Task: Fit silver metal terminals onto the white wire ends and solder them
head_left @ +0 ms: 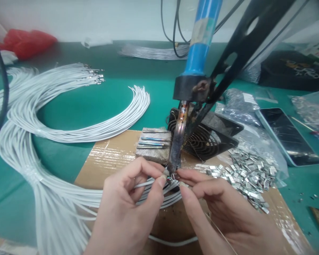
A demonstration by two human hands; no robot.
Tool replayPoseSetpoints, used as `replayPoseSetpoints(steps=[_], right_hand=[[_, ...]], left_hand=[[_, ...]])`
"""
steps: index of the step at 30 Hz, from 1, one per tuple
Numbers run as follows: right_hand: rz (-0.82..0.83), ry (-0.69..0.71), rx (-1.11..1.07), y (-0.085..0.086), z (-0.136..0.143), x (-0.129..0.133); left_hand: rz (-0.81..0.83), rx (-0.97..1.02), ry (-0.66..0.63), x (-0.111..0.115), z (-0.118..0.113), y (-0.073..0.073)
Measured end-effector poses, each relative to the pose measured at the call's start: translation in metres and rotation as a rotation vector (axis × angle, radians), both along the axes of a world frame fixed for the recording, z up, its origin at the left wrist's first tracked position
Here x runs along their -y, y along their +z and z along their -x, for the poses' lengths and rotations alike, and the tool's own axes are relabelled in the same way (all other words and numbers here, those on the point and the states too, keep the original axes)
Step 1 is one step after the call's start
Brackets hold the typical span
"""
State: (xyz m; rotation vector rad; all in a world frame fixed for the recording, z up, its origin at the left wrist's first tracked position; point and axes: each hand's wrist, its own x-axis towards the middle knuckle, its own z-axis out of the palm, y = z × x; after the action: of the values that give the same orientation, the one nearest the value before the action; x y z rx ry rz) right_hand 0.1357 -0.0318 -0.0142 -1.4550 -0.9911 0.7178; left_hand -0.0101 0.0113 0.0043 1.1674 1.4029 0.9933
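Note:
My left hand (134, 203) pinches the end of a white cable (145, 183) between thumb and forefinger, close below the tip of the blue-handled soldering iron (178, 141). Just right of it, my right hand (215, 205) has its fingers around a small dark metal piece (175, 176) at the cable's end, and a thin solder wire (218, 228) runs down across its palm side. Small coloured wire ends show between the two hands. The iron is held in a black stand (223, 71), tip down, at the fingertips.
Bundled white cables (69, 191) curve across the left. Behind the hands sit a grey block (152, 152) with metal rods and a black fan (204, 141). Loose metal connectors (250, 173) and a phone (288, 136) lie at the right, on cardboard (95, 164) and a green mat.

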Motion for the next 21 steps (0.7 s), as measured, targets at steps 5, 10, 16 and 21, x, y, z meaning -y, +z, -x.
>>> replayPoseSetpoints(steps=[5, 10, 16, 21], right_hand=[[-0.012, 0.015, -0.025, 0.001, -0.002, 0.000], [0.005, -0.004, -0.016, 0.003, 0.000, -0.001], [0.021, -0.031, -0.018, -0.001, 0.008, 0.002], [0.022, -0.044, 0.000, 0.000, 0.008, 0.002]], left_hand=[[-0.006, 0.011, 0.002, -0.001, 0.001, 0.002], [-0.006, 0.040, -0.011, 0.000, 0.004, 0.002], [-0.009, 0.039, -0.012, -0.003, 0.003, 0.001], [0.001, 0.019, -0.002, -0.001, 0.000, 0.003]])
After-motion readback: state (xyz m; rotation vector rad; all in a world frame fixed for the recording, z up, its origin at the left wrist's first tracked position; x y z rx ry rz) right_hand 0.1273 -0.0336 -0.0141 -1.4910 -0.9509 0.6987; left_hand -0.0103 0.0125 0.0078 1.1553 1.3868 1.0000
